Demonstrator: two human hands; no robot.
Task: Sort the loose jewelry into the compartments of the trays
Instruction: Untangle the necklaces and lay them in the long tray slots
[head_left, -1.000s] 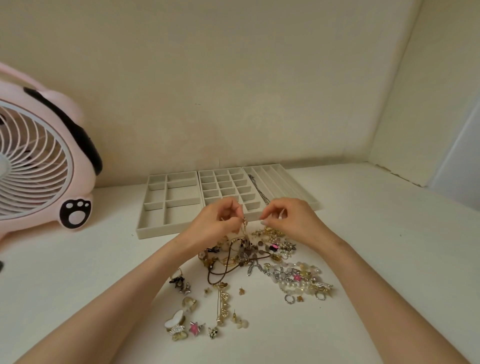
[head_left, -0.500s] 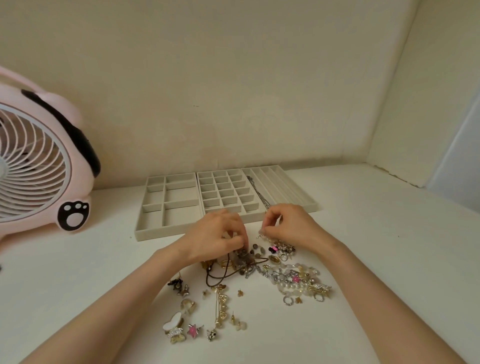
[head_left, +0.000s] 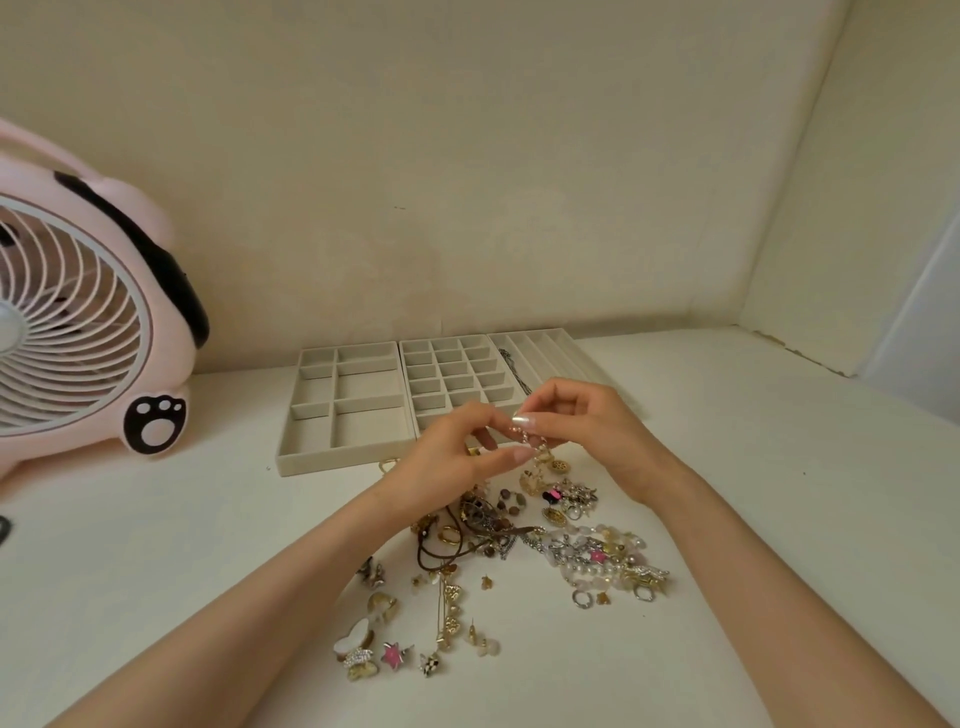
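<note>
Three beige trays stand side by side at the back of the white table: a left tray (head_left: 311, 457) with large compartments, a middle tray (head_left: 407, 374) with small square ones, and a right tray (head_left: 566, 345) with long slots, one holding a thin chain (head_left: 514, 371). A pile of loose jewelry (head_left: 519, 540) lies in front of them. Above the pile, near the middle tray's front edge, my left hand (head_left: 452, 457) and my right hand (head_left: 587, 431) together pinch a small beaded gold piece (head_left: 527, 434).
A pink fan (head_left: 78, 332) with a paw print stands at the left. Rings, a pink star and charms (head_left: 389, 649) lie scattered nearest me. Walls close in behind the trays and on the right.
Both hands dipped down into the pile half a second ago and have now risen again, holding a small beaded piece between the fingertips.
</note>
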